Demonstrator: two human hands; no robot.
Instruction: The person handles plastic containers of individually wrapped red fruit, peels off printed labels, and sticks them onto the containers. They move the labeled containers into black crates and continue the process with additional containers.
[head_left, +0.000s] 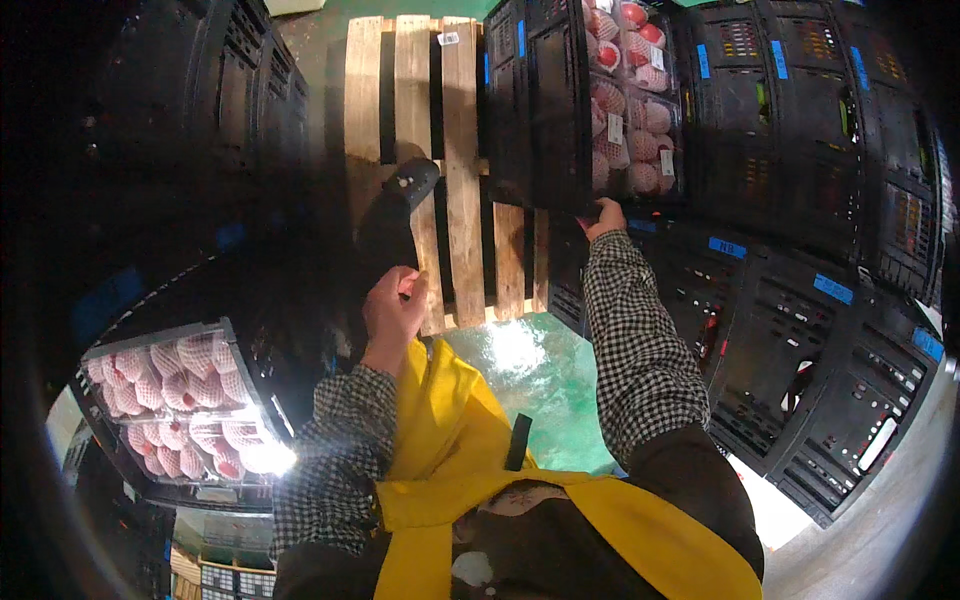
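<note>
My right hand is at the near edge of a black plastic crate, its fingertips partly hidden under or behind the rim. In that crate lie clear plastic boxes of red fruit in pink foam nets, with white labels on them. My left hand is raised over the near end of a wooden pallet, fingers curled; I see nothing in it. Below that hand hangs the yellow apron I wear. A dark shoe rests on the pallet slats.
Stacked black crates with blue tape line the right side; more dark stacks rise at the left. Another crate holding clear boxes of netted fruit sits at the lower left. A shiny green floor shows between the pallet and me.
</note>
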